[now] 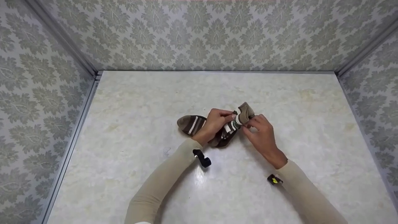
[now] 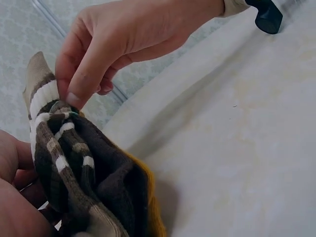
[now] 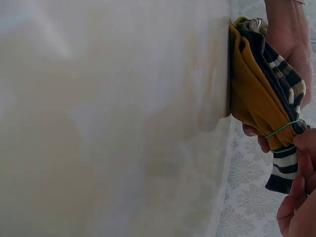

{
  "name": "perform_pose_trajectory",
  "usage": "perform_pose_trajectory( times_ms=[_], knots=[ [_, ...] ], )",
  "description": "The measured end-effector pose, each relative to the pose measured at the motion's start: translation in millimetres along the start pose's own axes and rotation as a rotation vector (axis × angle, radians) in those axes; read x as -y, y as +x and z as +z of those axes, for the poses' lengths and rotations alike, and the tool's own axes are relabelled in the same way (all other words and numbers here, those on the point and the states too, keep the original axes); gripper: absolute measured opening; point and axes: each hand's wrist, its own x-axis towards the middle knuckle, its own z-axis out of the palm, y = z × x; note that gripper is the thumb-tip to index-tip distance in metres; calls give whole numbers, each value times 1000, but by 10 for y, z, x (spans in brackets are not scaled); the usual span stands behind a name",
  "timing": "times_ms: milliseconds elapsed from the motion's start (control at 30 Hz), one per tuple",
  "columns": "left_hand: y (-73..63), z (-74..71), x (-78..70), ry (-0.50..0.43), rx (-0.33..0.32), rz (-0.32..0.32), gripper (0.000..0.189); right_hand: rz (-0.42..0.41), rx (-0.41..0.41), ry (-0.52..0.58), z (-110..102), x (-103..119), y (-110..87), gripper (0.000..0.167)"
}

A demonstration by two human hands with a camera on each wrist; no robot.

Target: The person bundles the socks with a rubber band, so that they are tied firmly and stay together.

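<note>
Both hands hold a bundle of striped socks (image 1: pixel 230 130) in brown, white and tan. My left hand (image 1: pixel 214 123) grips the bundle from the left, its fingers partly hidden by the fabric in the left wrist view. My right hand (image 1: pixel 261 133) pinches the folded tan and white end (image 1: pixel 245 112). A thin green band (image 3: pixel 282 129) circles the bundle close to the right fingertips. Mustard-yellow fabric (image 3: pixel 254 94) shows on one side in the right wrist view. The striped toe part (image 1: pixel 191 124) extends left, beyond the left wrist.
A pale marbled table (image 1: pixel 140 102) lies under the hands. Patterned wall panels (image 1: pixel 199 37) enclose it at the back and both sides. Small black cameras (image 1: pixel 202 159) sit on both wrists over beige sleeves (image 1: pixel 164 177).
</note>
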Motion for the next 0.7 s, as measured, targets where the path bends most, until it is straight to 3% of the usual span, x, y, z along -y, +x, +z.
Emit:
perform_pose_trajectory(
  times_ms=[200, 367, 567, 700],
  knots=[
    [6, 11, -22, -48, -20, -52, 20, -3, 75, 11, -27, -37, -32, 25],
    [4, 46, -39, -67, -50, -79, 18, 0, 146, 28, -72, 6, -105, 12],
    [-5, 118, -41, -12, -84, -65, 15, 163, 211, 111, -31, 104, -223, 10],
    [1, 156, -25, 107, -75, -18, 13, 300, 219, 136, -19, 130, -234, 10]
  ],
)
